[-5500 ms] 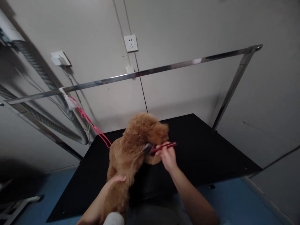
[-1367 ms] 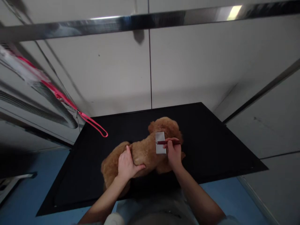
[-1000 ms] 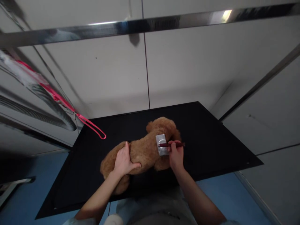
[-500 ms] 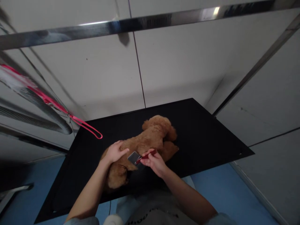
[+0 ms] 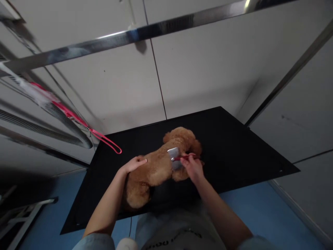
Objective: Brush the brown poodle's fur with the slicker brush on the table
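A small curly brown dog (image 5: 158,163) lies on a black grooming table (image 5: 234,152), head toward the wall. My left hand (image 5: 134,164) rests on its back near the hindquarters, fingers spread over the fur. My right hand (image 5: 194,167) grips the red handle of a slicker brush (image 5: 174,156), whose flat silver head lies against the dog's shoulder, just behind the neck.
A steel grooming arm (image 5: 145,33) runs overhead, its right post (image 5: 288,73) slanting down to the table corner. A pink leash loop (image 5: 109,144) hangs at the left next to a ribbed grey hose (image 5: 70,126). Blue floor surrounds the table.
Since half a second ago my right hand has carried the brush from the dog's flank up to its shoulder. Earlier the dog sat upright; it now lies flat.
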Motion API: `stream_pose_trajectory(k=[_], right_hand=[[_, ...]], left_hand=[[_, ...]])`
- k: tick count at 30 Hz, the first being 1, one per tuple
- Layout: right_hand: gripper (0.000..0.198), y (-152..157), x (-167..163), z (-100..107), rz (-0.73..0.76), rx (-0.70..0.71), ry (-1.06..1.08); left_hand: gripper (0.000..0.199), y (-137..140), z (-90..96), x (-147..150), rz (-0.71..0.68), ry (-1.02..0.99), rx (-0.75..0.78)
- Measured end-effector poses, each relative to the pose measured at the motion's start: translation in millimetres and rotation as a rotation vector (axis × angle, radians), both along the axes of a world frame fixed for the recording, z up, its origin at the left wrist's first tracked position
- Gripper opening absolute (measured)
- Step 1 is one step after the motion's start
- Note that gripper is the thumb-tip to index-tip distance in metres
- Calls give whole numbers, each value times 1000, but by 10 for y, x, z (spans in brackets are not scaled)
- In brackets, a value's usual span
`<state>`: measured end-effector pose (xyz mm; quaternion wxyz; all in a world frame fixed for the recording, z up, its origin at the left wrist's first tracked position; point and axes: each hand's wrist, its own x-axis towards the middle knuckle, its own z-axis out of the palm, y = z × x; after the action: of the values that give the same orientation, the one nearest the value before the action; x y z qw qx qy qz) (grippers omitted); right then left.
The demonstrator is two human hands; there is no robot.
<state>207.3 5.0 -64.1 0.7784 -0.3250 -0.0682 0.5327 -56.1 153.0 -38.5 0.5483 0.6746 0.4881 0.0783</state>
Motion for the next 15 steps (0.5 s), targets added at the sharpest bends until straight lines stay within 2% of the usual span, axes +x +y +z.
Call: stream_pose_trajectory(k=[1, 2, 3, 4, 6, 7, 8, 9, 12, 13, 14, 15], right_hand=[[35, -17, 40, 29, -92, -5, -42], [34, -57, 13, 52, -119, 2, -87], [31, -114, -81, 65, -65, 19, -128], [28, -178, -224, 68, 47, 39, -163], [28, -278, -529, 53, 433, 79, -164], [30, -298, -626, 45, 517, 64, -143], [31, -296, -660, 43, 504, 32, -115], [33, -276, -634, 47, 430, -3, -96], [32, -199, -411, 103, 84, -37, -143], [30, -192, -378, 128, 41, -22, -184], [29, -195, -391, 151, 79, -1, -224], [29, -200, -442, 169, 190, 19, -255]], left_hand=[[54, -37, 22, -19, 11, -53, -76], [52, -77, 38, -29, 26, -101, -159], [52, -120, 46, -30, 31, -142, -241], [52, -166, 46, -24, 26, -177, -308], [52, -268, 18, -13, 3, -241, -368], [53, -323, -8, -14, 3, -268, -361], [53, -379, -39, -22, 31, -285, -331], [54, -434, -73, -34, 86, -290, -278], [54, -576, -163, -61, 258, -219, -81], [53, -614, -183, -55, 281, -196, -26], [52, -649, -198, -43, 285, -187, 16], [50, -682, -207, -27, 284, -192, 50]])
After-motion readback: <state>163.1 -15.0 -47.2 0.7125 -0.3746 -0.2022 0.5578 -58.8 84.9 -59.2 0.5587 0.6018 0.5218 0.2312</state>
